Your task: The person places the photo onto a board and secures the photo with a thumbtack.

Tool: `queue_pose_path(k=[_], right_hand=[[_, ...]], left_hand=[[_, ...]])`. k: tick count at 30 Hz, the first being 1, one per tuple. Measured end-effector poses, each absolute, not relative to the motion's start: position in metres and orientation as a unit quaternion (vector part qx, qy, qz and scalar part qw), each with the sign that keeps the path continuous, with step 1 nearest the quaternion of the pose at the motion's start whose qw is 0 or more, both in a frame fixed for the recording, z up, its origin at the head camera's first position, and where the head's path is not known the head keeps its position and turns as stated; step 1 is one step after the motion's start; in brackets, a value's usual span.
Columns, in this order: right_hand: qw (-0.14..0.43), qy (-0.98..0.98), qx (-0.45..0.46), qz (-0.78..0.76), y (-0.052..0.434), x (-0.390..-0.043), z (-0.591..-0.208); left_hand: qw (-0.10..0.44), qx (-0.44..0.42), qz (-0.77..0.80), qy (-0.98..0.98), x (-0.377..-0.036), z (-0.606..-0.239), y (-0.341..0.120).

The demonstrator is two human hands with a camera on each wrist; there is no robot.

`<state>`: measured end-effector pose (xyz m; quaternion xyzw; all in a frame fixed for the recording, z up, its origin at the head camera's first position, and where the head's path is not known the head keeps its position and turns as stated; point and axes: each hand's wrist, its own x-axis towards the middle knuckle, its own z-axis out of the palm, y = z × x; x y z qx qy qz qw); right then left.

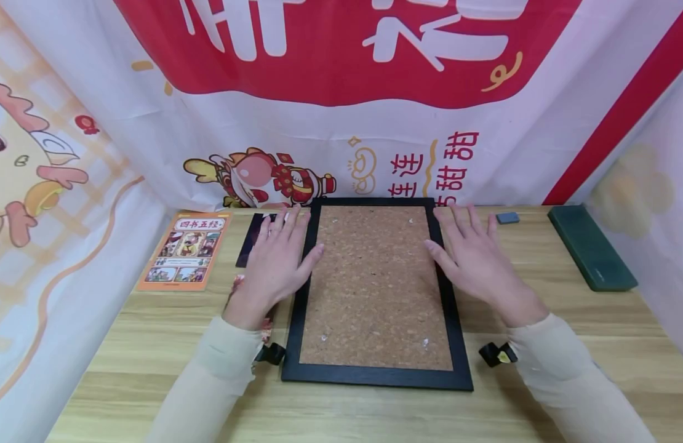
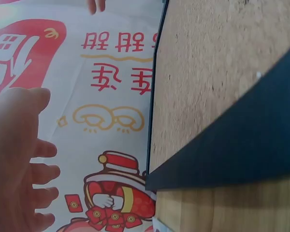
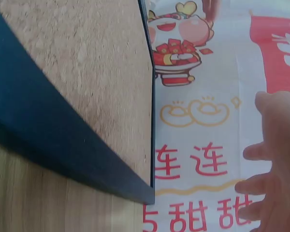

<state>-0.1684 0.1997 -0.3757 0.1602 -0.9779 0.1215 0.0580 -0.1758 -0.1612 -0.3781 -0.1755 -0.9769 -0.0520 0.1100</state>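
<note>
A cork board (image 1: pixel 377 289) with a black frame lies on the wooden table, its long sides running away from me. Small shiny clear bits sit near the corners of the cork. My left hand (image 1: pixel 280 258) is spread beside the left side of the frame, fingers extended and pointing away. Mirroring it, my right hand (image 1: pixel 477 264) is at the right side with its fingers spread. Both wrist views show a gap between the board and the left hand (image 2: pixel 19 154) and right hand (image 3: pixel 280 159). Neither hand holds anything.
An orange booklet (image 1: pixel 186 251) lies at the far left, with a dark card (image 1: pixel 247 243) partly under the left hand. Back right are a small blue block (image 1: pixel 507 218) and a dark green case (image 1: pixel 592 246). A printed cloth (image 1: pixel 297 117) hangs behind the table.
</note>
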Motion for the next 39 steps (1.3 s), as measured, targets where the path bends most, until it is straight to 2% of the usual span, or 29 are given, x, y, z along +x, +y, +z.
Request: queue_pose_path(k=[6, 11, 15, 20, 26, 32, 39], right_hand=[[0.084, -0.961, 0.153, 0.213, 0.215, -0.169, -0.374], [0.059, -0.954, 0.102, 0.274, 0.23, -0.167, -0.373], [0.037, -0.944, 0.084, 0.317, 0.246, -0.17, -0.38], [0.028, -0.941, 0.074, 0.33, 0.265, -0.174, -0.391], [-0.019, -0.95, 0.05, 0.306, 0.282, -0.177, -0.404], [-0.073, -0.952, 0.041, 0.294, 0.293, -0.18, -0.417], [-0.086, -0.951, 0.061, 0.29, 0.303, -0.182, -0.429]], left_hand=[[0.135, -0.152, -0.094, -0.975, -0.177, -0.373, -0.174], [0.163, -0.127, -0.18, -0.962, -0.178, -0.37, -0.186], [0.158, -0.098, -0.228, -0.956, -0.177, -0.368, -0.195], [0.119, -0.061, -0.257, -0.957, -0.179, -0.366, -0.206], [0.076, -0.023, -0.269, -0.96, -0.192, -0.375, -0.225], [0.003, 0.021, -0.251, -0.968, -0.204, -0.385, -0.242], [-0.073, 0.045, -0.177, -0.98, -0.212, -0.396, -0.254]])
